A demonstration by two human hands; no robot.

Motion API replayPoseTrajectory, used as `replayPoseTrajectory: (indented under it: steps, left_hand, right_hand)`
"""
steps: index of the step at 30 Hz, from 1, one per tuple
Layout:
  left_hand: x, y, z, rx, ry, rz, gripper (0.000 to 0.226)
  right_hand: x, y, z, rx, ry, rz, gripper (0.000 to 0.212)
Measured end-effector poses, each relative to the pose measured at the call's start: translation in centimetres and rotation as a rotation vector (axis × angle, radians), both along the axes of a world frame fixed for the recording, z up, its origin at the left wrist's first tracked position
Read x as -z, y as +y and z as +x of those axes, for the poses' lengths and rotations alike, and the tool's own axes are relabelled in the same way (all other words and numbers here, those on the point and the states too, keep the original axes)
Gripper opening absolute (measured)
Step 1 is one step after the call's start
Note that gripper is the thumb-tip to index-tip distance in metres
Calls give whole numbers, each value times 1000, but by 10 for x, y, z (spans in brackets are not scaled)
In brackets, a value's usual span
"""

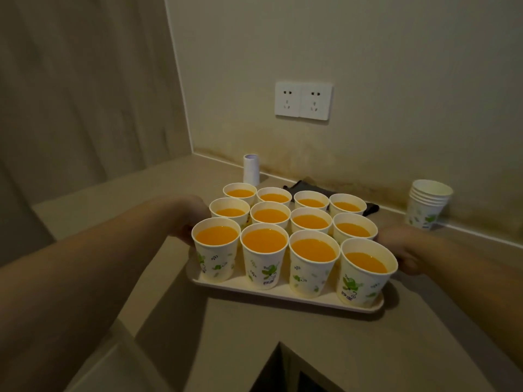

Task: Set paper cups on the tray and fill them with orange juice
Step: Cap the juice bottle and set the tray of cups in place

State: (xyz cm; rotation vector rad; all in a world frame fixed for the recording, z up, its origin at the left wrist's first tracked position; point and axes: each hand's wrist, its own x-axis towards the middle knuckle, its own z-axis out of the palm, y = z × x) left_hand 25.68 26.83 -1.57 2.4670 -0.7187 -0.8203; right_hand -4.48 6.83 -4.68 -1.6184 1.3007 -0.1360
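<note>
Twelve paper cups [291, 230] stand in three tidy rows of four on the pale tray [283, 291], each holding orange juice [264, 240] to near the rim, so the filling looks finished. The tray sits over the inner corner of the beige counter [226, 335], and whether it rests there or hangs just above cannot be told. The left hand [185, 222] grips the tray's left edge, largely hidden behind the cups, while the right hand [402, 250] curls round the right edge; holding both short sides probably keeps the load level and the full cups from slopping. Well apart by the wall, a stack of spare cups [427, 203] stands unused, with a white tube [251, 168] and a dark cloth [311, 188] behind the tray.
</note>
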Motion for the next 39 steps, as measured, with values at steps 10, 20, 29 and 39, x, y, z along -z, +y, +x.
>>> replayPoseTrajectory:
  steps: [10,20,29,39]
  left_hand:
    - [6,40,100,-71,10,44,6]
    - [19,69,164,-112,15,68,5]
    - [24,81,202,-142,9,71,9]
    - [40,83,209,-178,11,12,8]
  right_hand:
    - [1,25,99,-45,67,-30,9]
    - [10,44,169,-81,84,-26,8]
    - [18,48,211,-116,56,26,13]
    - [19,47,217,-221,111,-27,17]
